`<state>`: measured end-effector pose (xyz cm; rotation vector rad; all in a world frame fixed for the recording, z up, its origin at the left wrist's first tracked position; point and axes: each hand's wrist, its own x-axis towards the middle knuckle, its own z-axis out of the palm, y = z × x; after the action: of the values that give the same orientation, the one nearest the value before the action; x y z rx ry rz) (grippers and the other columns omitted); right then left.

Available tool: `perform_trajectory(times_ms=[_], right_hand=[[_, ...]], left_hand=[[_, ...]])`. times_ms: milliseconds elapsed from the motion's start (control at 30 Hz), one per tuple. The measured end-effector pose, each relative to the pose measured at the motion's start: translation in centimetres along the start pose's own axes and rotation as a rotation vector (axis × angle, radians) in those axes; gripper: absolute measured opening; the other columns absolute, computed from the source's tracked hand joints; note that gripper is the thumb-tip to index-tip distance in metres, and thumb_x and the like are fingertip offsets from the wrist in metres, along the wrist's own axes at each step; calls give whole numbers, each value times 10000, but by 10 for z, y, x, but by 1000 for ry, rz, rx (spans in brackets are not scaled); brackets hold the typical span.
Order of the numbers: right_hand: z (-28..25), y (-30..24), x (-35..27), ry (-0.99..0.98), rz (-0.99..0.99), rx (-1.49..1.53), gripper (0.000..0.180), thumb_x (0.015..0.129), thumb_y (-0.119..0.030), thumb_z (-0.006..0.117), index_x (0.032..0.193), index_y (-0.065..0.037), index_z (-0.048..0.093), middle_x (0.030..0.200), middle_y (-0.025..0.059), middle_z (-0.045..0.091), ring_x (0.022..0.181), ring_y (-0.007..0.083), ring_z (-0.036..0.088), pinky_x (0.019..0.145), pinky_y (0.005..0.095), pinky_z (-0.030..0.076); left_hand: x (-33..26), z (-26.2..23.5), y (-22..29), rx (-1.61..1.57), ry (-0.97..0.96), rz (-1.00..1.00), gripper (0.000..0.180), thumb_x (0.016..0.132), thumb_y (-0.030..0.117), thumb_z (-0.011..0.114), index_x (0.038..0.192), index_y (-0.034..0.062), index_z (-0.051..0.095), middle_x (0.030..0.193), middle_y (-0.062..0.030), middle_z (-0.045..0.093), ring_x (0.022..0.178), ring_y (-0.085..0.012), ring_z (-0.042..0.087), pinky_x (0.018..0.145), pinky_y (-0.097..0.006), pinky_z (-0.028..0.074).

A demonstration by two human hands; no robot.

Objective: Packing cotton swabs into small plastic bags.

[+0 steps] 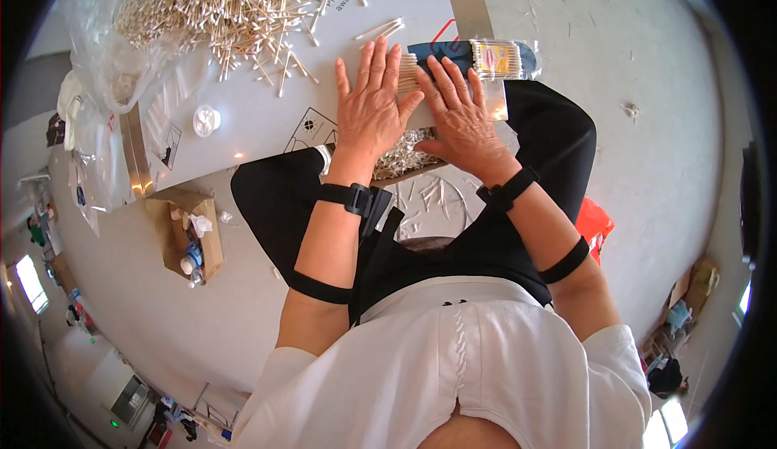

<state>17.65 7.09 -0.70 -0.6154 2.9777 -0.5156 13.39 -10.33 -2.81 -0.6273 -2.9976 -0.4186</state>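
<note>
Your left hand [371, 101] and right hand [466, 121] are palm-down, fingers straight and slightly apart, either side of a row of cotton swabs [408, 74] at the near right of the table [263, 113], a yellow-labelled swab bundle [496, 59] just right and a loose swab heap [218, 8] far left.

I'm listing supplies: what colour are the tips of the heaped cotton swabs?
The cotton swabs are white at the tips, as the head view shows.
</note>
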Motion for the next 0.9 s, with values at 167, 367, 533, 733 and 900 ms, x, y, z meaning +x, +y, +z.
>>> perform_trajectory(times_ms=[167, 367, 533, 733, 900], right_hand=[[4, -8, -4, -7, 41, 22, 1102, 648, -356, 842, 1523, -48, 248, 1590, 145, 229, 1491, 306, 173, 1199, 541, 72], [10, -6, -4, 77, 11, -17, 996, 635, -187, 794, 1487, -25, 305, 1559, 163, 281, 1469, 350, 218, 1196, 531, 126], [0, 4, -6, 273, 159, 313, 857, 639, -172, 822, 1400, -41, 447, 1483, 152, 373, 1360, 369, 366, 1127, 489, 303], [-4, -3, -6, 253, 99, 263, 706, 652, -151, 805, 1305, -52, 556, 1413, 142, 438, 1267, 374, 444, 1048, 480, 382], [-4, -4, 0, 272, 96, 211, 629, 666, -111, 768, 1262, -51, 574, 1328, 144, 482, 1211, 360, 474, 990, 474, 409]], left_hand=[[-2, 2, 7, -12, 8, -27, 763, 977, 620, 304, 1539, 105, 266, 1618, -92, 206, 1501, -247, 158, 1186, -574, 39], [-3, 4, 9, 9, 20, -60, 742, 984, 582, 337, 1545, 106, 244, 1620, -103, 196, 1500, -259, 164, 1183, -579, 50], [-4, 3, 9, -9, 26, -47, 677, 999, 479, 412, 1536, 96, 259, 1612, -115, 213, 1497, -273, 174, 1181, -582, 67], [-5, 2, 9, -24, 56, -29, 648, 999, 427, 441, 1528, 94, 272, 1605, -119, 234, 1494, -277, 188, 1178, -586, 78], [-5, 3, 7, -5, 50, -37, 638, 994, 415, 451, 1522, 97, 285, 1604, -117, 236, 1494, -276, 190, 1177, -587, 82]])
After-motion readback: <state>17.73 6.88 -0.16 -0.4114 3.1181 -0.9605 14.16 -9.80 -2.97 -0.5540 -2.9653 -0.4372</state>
